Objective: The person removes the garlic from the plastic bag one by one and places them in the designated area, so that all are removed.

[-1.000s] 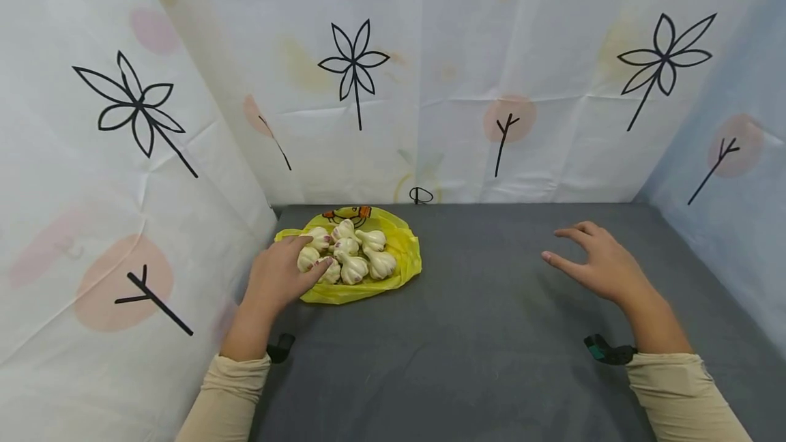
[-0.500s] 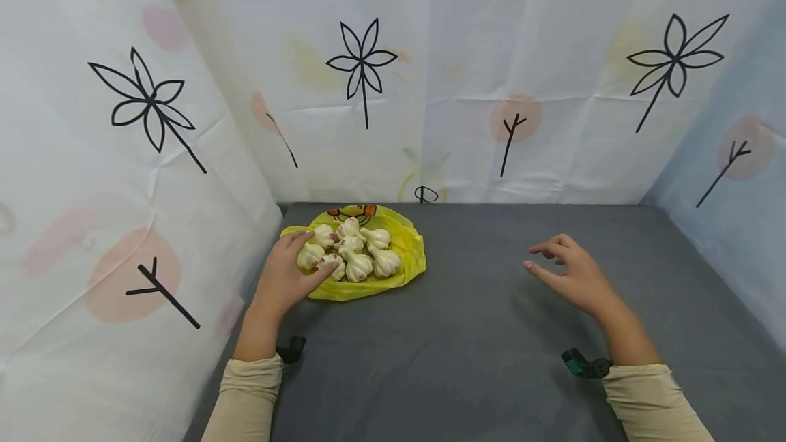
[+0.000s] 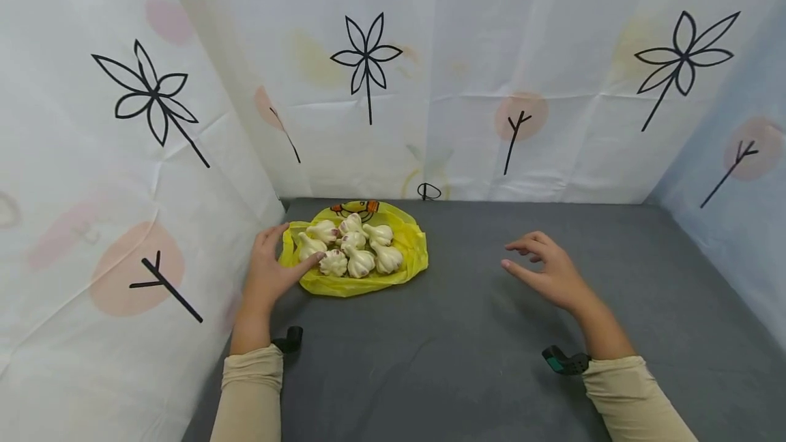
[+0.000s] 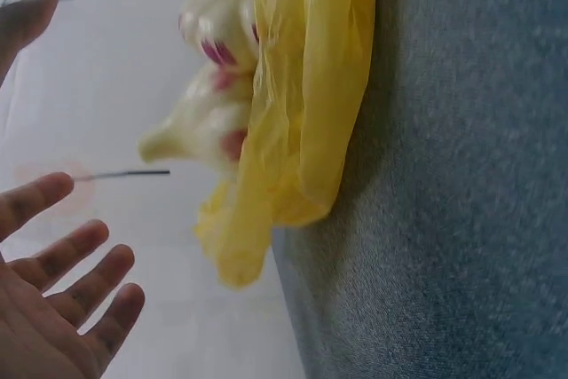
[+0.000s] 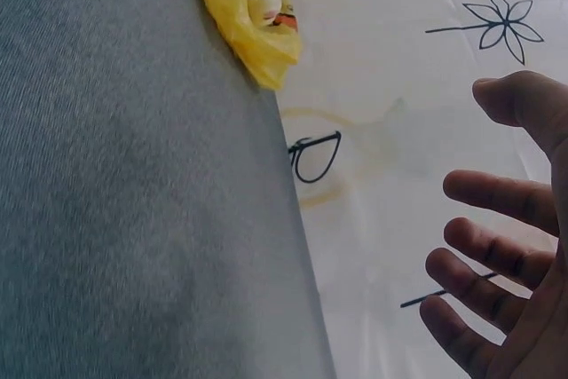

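Several white garlic bulbs (image 3: 360, 262) with purple marks lie heaped on a yellow plastic bag (image 3: 413, 241) at the back left of the table. My left hand (image 3: 267, 270) hovers at the bag's left edge, thumb and fingers spread apart, with nothing held. In the left wrist view, two garlic bulbs (image 4: 209, 117) and the crumpled bag (image 4: 328, 86) show just beyond the spread fingers. Well to the right of the bag, my right hand (image 3: 549, 275) hangs over the table, its fingers loosely bent and holding nothing. The bag (image 5: 235, 15) shows far off in the right wrist view.
A grey cloth covers the table (image 3: 454, 353). White patterned sheets stand as walls behind it (image 3: 467, 87), on the left (image 3: 67, 176) and on the right (image 3: 746, 108). The left wall runs close beside the left forearm.
My right hand has moved left toward the bag. The left hand has shifted from over the garlic to the bag's left edge. The garlic and bag stay on the table.
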The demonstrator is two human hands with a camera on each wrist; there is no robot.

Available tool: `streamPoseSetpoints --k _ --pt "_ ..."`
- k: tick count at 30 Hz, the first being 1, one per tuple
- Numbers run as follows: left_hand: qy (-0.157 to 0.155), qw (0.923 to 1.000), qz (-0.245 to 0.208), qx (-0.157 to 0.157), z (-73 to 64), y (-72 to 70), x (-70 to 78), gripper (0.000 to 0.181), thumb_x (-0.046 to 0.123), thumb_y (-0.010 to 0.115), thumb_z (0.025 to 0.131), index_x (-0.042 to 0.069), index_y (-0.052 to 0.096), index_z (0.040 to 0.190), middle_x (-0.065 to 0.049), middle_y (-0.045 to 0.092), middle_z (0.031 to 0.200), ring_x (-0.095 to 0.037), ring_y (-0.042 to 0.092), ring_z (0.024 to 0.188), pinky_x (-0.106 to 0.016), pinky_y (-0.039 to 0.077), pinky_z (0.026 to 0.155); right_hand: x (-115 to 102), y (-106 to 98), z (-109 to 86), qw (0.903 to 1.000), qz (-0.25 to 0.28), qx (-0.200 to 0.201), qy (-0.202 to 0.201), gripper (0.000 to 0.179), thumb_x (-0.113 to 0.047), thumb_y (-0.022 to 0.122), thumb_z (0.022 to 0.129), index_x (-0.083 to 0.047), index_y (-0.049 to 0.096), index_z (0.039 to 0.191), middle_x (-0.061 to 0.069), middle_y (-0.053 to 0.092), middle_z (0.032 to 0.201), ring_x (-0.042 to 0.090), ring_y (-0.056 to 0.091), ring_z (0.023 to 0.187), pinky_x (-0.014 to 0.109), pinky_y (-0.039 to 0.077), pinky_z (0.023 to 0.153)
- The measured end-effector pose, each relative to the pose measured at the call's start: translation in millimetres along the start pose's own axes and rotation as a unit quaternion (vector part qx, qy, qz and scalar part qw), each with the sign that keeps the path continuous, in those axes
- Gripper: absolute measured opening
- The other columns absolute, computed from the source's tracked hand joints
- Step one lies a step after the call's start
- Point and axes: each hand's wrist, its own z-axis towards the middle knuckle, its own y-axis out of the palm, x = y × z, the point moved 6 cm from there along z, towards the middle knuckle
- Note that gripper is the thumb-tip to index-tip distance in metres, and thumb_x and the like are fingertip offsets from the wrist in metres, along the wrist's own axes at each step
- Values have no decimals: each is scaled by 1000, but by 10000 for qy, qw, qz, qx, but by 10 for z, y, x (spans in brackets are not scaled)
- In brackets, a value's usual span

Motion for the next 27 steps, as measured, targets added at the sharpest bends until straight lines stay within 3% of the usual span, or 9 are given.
streamPoseSetpoints --k 5,12,20,27 --pt "-560 9971 -47 -506 58 20 -175 113 54 92 80 16 32 168 -23 32 166 -46 35 153 -69 35 120 -69 72 86 9997 219 -45 -49 28 -18 77 99 -11 75 126 9 64 121 28 62 111 55 54 91" --pt "-1252 9854 -164 -1146 80 76 -350 128 67 89 76 27 15 173 -18 13 178 -46 19 161 -74 26 122 -148 170 170 9990 419 -47 -144 25 -14 76 99 -11 75 124 8 65 121 26 62 111 50 55 90" --pt "-1383 9797 -552 -1342 18 159 -534 122 58 89 81 21 17 172 -20 16 176 -47 21 160 -70 28 124 -212 237 263 9983 568 -85 -136 24 -16 75 101 -12 75 124 7 65 123 28 63 111 53 56 91" --pt "-1390 9740 -593 -1689 -17 245 -606 127 56 92 78 23 14 173 -19 19 177 -45 24 160 -65 30 125 -241 306 332 9962 842 -139 -183 24 -13 75 100 -11 75 124 8 65 122 29 63 112 54 55 91"
